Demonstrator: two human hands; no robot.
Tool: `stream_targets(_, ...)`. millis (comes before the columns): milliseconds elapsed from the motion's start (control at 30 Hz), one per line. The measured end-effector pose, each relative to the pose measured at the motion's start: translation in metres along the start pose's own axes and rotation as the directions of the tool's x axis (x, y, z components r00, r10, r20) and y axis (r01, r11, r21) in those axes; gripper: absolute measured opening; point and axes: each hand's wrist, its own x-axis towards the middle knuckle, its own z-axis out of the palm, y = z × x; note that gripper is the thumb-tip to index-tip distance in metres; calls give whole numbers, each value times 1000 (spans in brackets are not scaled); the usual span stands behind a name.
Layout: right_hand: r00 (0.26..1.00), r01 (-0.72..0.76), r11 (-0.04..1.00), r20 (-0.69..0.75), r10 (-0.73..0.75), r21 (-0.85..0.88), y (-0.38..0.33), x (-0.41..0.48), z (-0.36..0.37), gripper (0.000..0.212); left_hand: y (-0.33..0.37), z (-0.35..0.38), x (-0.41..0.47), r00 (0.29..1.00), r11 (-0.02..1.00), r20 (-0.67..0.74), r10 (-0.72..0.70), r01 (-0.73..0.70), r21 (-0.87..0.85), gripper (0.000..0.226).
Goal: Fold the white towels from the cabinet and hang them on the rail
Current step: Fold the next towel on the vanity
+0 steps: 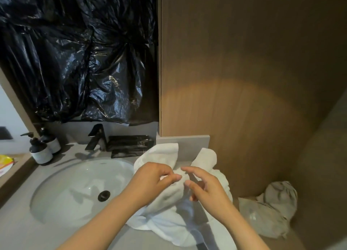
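A crumpled white towel (169,217) lies heaped on the grey counter (16,229) to the right of the sink, with two corners sticking up toward the back wall. My left hand (150,182) hovers over the heap, thumb and forefinger pinched on a bit of the towel near its top. My right hand (204,187) is just beside it with fingers loosely spread above the cloth, touching or nearly touching it; I cannot tell if it grips. No rail or cabinet is in view.
A white oval sink (62,189) with a black drain sits left of the towel. Behind it stand a black faucet (96,137), two pump bottles (40,152) and a black tray (129,144). Black plastic sheeting (78,52) covers the wall above. A grey bundle of cloth (270,208) lies at right against the wooden panel (244,61).
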Motion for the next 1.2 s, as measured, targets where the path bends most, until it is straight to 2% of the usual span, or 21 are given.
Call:
stream_targets(167, 999, -30, 997, 38, 32, -71, 6, -4, 2, 11, 0, 3, -24, 999, 996, -35, -30, 27, -82, 16)
stream_targets(267, 999, -33, 995, 1, 34, -95, 8, -6, 1, 12, -3, 3, -40, 990, 966, -86, -112, 88, -245, 14)
stream_targets(400, 998, -53, 997, -49, 50, -58, 6, -10, 2, 12, -6, 7, -59, 962, 881, -162, -219, 124, -457, 23)
stream_targets(567, 997, -74, 997, -3, 74, 14, -6, -18, 7, 15, -6, 15, -66, 933, 860, -225, -282, 141, -491, 13)
stream_targets(733, 995, -19, 999, -101, 22, 33, -20, -27, 16, 17, 0, 21, -63, 877, 809, -303, -373, 148, -569, 18)
stream_targets(900, 990, 19, 999, -140, -15, 27, -25, -29, 22, 11, 0, 21, -63, 894, 805, -284, -347, 129, -579, 16)
stream_targets(1200, 994, 58, 997, -93, -63, -49, -34, -30, 22, 13, 0, 20, -61, 896, 805, -283, -342, 123, -581, 15)
